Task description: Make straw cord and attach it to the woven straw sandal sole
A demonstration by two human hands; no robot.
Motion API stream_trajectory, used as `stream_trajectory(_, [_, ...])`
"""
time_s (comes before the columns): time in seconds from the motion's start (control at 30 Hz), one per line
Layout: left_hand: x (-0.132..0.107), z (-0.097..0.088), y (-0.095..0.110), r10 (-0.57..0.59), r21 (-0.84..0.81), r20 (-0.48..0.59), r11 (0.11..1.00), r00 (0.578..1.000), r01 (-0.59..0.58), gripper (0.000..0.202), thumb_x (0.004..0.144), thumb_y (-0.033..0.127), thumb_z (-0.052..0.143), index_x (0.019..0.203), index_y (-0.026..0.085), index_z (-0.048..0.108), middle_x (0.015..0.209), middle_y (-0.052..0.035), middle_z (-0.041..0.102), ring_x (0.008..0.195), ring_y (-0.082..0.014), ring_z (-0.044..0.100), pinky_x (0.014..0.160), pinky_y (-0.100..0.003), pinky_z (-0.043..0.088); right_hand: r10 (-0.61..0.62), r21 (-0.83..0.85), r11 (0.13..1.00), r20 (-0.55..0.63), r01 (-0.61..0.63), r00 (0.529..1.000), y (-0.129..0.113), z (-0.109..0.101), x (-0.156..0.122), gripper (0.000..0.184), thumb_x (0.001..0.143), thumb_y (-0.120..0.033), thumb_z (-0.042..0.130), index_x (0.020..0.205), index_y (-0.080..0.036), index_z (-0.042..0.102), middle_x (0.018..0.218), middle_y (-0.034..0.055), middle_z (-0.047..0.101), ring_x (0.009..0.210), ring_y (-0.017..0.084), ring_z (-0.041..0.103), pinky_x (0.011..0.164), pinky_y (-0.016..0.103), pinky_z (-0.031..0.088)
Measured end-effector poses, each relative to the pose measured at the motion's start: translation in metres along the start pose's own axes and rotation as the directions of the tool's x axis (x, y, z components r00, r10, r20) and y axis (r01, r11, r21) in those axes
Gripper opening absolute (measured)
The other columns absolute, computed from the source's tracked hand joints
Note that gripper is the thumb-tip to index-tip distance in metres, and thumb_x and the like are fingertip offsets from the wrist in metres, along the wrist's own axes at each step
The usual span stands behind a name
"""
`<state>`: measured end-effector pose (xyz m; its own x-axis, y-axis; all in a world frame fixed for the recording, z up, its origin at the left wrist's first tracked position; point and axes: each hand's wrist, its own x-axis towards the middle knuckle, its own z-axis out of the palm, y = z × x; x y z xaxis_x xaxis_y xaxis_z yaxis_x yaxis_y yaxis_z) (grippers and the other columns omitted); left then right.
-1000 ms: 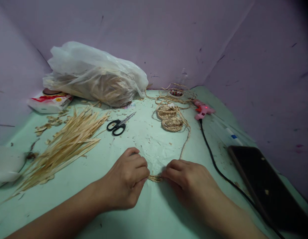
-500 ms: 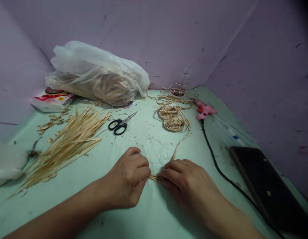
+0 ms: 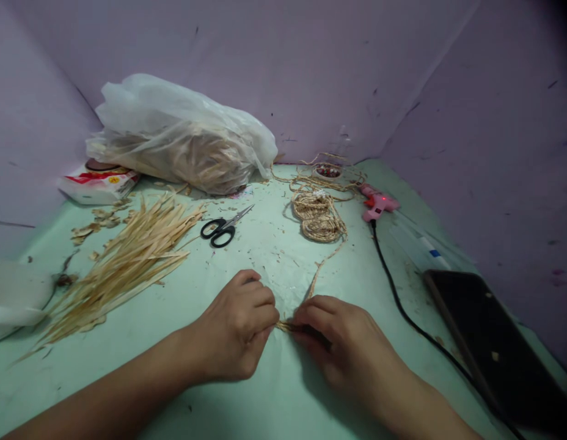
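Between my hands runs a short stretch of braided straw cord [image 3: 285, 327], low over the green tabletop. My left hand [image 3: 240, 324] is closed on its left end, fingers curled in. Thumb and fingers of my right hand [image 3: 341, 336] pinch the cord just to the right; the fingertips are partly hidden. A thin length of cord [image 3: 316, 276] leads from beside my right fingers back to a coiled bundle of twisted cord [image 3: 319, 219]. Scissors [image 3: 223, 229] with black handles lie open beyond my left hand.
A heap of dry straw strips [image 3: 128, 263] lies left. A plastic bag [image 3: 187, 140] and a box [image 3: 100, 185] stand behind. At right are a pink glue gun [image 3: 379, 203] with its red light lit, its black cable [image 3: 402, 308] and a dark phone [image 3: 489, 342]. A bead container [image 3: 328, 172] sits at the back.
My right fingers have shifted and lifted slightly on the cord. The thin length leading to the coil has swung a little left. My left hand keeps nearly the same place.
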<state>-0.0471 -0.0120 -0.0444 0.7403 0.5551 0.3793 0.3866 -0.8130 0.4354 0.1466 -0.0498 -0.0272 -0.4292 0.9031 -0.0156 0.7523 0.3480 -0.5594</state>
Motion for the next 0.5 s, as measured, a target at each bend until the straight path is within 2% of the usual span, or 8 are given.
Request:
stream_trajectory(0.2, [-0.001,0.002,-0.001,0.009,0.003,-0.006,1.000,1.000,-0.009,0.016,0.076,0.008,0.046,0.072,0.016,0.059,0.067,-0.0027,0.053,0.064,-0.0135,0.046,0.085,-0.040,0.038,-0.073,-0.154,0.986,-0.038,0.066,0.997,-0.004,0.004,-0.002,0.018,0.081,-0.012,0.050,0.081,-0.019,0.067,0.075,0.0046,0.065,0.070,0.015,0.059,0.064,0.025,0.042])
stream_trajectory(0.33, [-0.001,0.003,0.003,0.005,0.025,0.017,1.000,1.000,-0.006,0.013,0.072,0.007,0.048,0.069,0.016,0.058,0.067,-0.0026,0.053,0.065,-0.0136,0.045,0.088,-0.039,0.037,-0.064,-0.218,0.975,-0.082,0.045,0.995,-0.004,0.010,-0.008,0.018,0.078,-0.010,0.051,0.078,-0.019,0.066,0.072,0.0033,0.064,0.065,0.014,0.058,0.058,0.024,0.041])
stream_trajectory(0.5, [0.008,0.010,0.012,0.055,0.039,0.045,0.998,0.997,-0.057,0.012,0.070,0.007,0.049,0.063,0.015,0.055,0.064,-0.0016,0.050,0.063,-0.0127,0.043,0.089,-0.038,0.036,-0.073,-0.240,0.970,-0.197,0.025,0.978,0.003,0.017,-0.029,0.025,0.077,-0.008,0.048,0.087,-0.022,0.066,0.076,0.0012,0.065,0.066,0.015,0.060,0.057,0.025,0.041])
